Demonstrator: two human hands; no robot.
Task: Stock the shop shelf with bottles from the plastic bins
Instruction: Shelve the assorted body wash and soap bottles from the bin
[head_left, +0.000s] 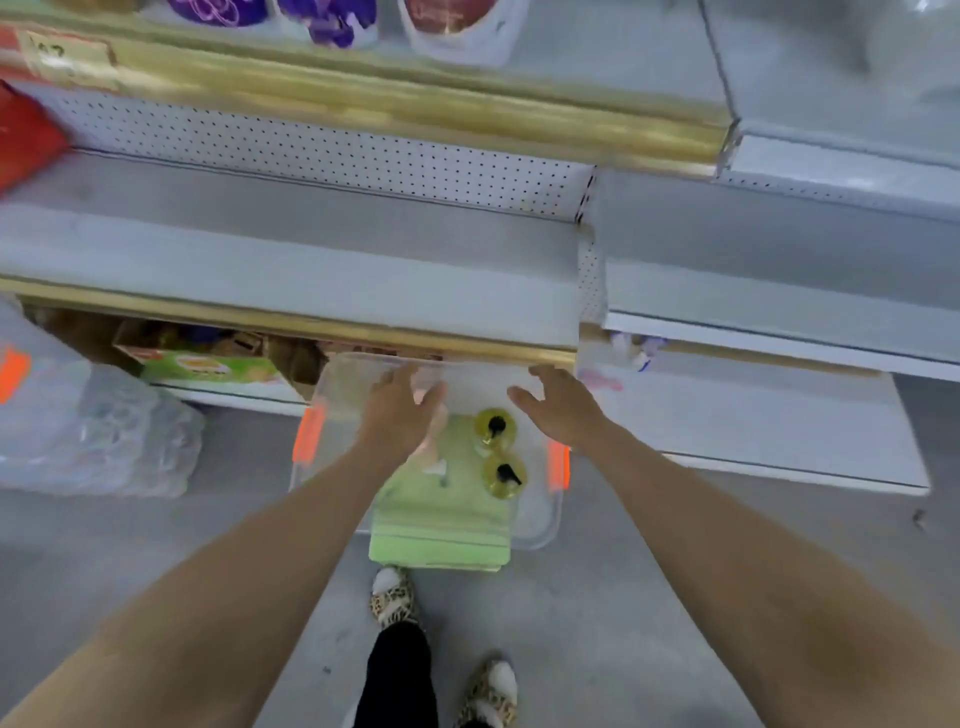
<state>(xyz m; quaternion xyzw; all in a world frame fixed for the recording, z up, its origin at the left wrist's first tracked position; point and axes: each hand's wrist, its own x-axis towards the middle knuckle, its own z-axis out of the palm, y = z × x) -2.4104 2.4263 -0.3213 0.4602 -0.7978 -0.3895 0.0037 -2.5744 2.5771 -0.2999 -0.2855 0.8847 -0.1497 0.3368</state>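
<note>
Loosely spread, fingers of left hand (400, 415) and right hand (558, 405) hover above bin (535, 519).

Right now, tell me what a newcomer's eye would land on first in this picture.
The open left hand and right hand reach down over a clear plastic bin with orange latches at the foot of the shelving. In the bin's right part stand two yellow bottles with black pump tops, beside a folded green cloth. Above them the grey shelf, edged in gold, shows a long bare stretch.
</note>
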